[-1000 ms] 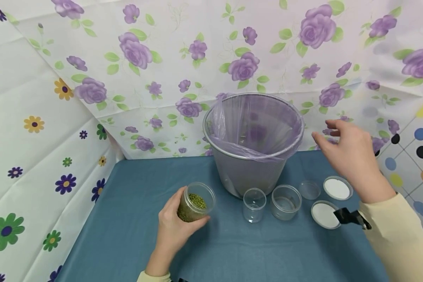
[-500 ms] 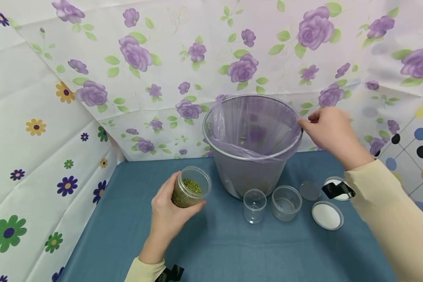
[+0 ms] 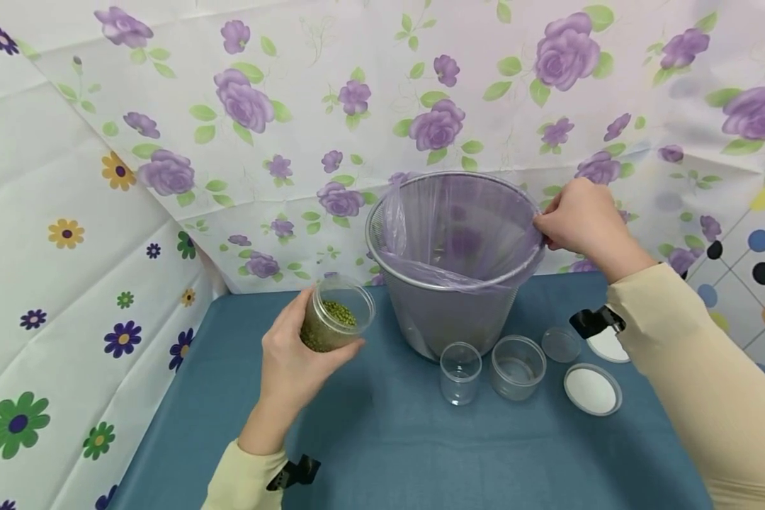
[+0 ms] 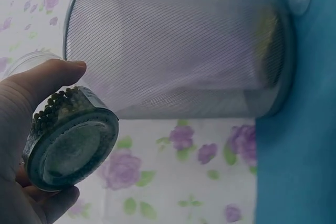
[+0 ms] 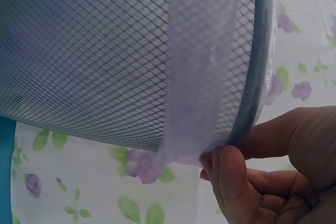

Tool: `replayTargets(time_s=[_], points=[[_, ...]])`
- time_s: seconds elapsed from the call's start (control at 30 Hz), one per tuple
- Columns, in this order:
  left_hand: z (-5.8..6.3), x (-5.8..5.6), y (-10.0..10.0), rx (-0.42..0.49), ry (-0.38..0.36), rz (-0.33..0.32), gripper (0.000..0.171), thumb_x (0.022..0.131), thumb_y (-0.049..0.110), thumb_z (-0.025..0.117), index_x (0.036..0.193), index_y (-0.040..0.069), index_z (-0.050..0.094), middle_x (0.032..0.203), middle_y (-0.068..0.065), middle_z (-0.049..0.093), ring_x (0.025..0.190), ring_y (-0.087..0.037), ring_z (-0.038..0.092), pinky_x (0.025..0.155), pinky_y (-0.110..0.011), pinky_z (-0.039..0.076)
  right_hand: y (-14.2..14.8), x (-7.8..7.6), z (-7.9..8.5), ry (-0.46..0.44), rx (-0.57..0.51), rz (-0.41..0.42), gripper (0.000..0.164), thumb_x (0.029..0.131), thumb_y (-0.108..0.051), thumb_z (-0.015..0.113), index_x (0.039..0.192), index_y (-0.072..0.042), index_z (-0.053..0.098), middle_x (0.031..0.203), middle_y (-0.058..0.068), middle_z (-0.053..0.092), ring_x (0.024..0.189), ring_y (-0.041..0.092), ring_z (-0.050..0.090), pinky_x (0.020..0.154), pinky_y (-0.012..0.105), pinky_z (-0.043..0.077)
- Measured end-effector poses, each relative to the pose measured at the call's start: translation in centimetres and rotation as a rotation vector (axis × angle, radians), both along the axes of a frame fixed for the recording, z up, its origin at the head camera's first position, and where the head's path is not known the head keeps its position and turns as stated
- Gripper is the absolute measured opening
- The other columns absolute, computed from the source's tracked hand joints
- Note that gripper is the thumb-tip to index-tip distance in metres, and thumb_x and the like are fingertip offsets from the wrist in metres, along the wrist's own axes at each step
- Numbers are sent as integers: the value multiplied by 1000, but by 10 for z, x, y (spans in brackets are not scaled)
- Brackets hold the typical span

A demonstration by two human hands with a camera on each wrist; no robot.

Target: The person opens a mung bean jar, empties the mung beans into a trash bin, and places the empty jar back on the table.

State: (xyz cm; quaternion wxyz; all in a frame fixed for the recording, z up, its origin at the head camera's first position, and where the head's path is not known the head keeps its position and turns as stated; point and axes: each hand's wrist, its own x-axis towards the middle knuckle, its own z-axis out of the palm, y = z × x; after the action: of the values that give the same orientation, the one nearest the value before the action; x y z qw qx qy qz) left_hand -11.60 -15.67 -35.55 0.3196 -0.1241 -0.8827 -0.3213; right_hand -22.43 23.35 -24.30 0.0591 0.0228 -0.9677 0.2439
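My left hand [image 3: 299,358] grips a clear plastic jar [image 3: 336,312] partly filled with green mung beans [image 3: 339,312]. The jar is tilted, its open mouth toward the bin. In the left wrist view the jar's base [image 4: 73,150] faces the camera, thumb on one side and fingers on the other. At the right of the silver mesh wastebasket [image 3: 449,319], my right hand [image 3: 580,219] pinches the rim [image 5: 254,77] together with the purple bin liner [image 5: 194,77] folded over it.
On the blue tablecloth [image 3: 408,453], in front of the bin, stand a clear cup [image 3: 460,386] and a clear round tub [image 3: 518,368]. To their right lie a clear lid [image 3: 561,345] and two white-filled round lids or dishes, one being the nearer white dish [image 3: 591,389]. Floral cloth hangs behind.
My right hand has come in leftward from above the white dishes and taken hold of the bin's rim and liner. My left hand has raised the jar up and slightly left.
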Motion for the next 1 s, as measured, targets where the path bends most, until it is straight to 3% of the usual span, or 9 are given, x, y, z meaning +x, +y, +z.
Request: replayTargets(time_s=[0.37,0.6,0.8,1.0], points=[[54,-38,-13,-123,90,-2,91,58,47,84,137,18,47,124,-8,60,109,-24,59,86,-46,51,-3,-5,9,-87,20,3,28,75,-17,56,51,-7,68,48,1,64,47,19,61,40,29,36],[86,-59,-4,-229,91,-13,92,61,50,82,138,16,45,121,-10,59,107,-25,57,82,-45,52,-3,-6,12,-79,38,-1,29,74,-17,57,48,-7,65,46,1,62,46,19,61,50,30,38],[104,-73,9,-339,85,-12,95,62,50,81,140,12,42,133,-9,53,119,-26,52,90,-46,51,-6,-6,11,-80,32,-16,28,73,-15,56,47,-8,62,45,2,61,45,20,60,42,30,38],[112,-87,23,-424,107,-27,92,62,46,82,138,11,43,132,-11,54,121,-26,51,88,-43,53,-7,-6,10,-68,27,-28,27,72,-14,56,47,-8,61,44,1,60,45,20,60,43,30,39]])
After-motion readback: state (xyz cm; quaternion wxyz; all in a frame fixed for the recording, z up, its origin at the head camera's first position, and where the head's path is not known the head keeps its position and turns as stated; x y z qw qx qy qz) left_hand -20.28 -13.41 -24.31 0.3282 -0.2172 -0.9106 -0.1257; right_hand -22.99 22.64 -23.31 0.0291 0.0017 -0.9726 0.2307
